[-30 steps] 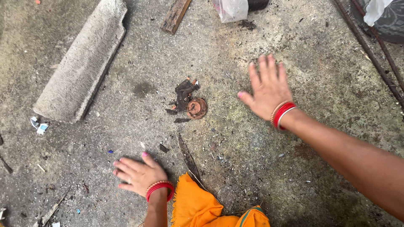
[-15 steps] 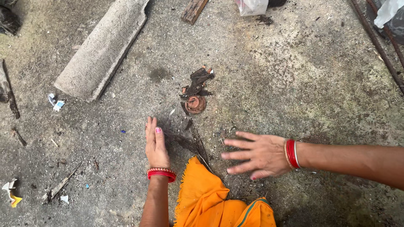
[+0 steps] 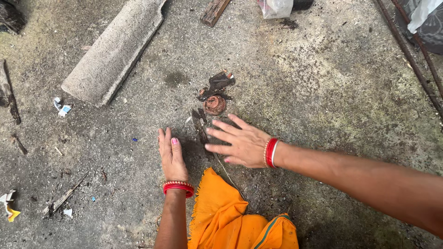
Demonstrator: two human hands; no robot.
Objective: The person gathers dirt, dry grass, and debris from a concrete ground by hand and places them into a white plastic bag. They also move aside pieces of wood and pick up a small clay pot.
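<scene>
The left hand (image 3: 172,157) is lying flat on the concrete floor (image 3: 323,92), palm down, fingers straight and pressed together, holding nothing; its wrist is wearing red bangles (image 3: 178,187). The right hand (image 3: 240,143) is reaching in from the right with its fingers spread wide and loose, palm down just over the floor, gripping nothing. Its fingertips (image 3: 210,130) are pointing at a thin dark strip of debris (image 3: 199,125) that is lying between the two hands; whether they are touching it cannot be told.

Just beyond the strip a small round clay lamp (image 3: 215,104) is sitting on the floor, reddish-brown and sooty, with charred black scraps (image 3: 217,85) lying against its far side. The lamp is sitting near the right hand's fingers and apart from them.

An orange cloth (image 3: 221,216) is bunching at the lower edge beside the left forearm. A long grey curved tile (image 3: 113,50) is lying well off to the upper left, and a wooden block (image 3: 213,11) is lying at the top edge.
</scene>
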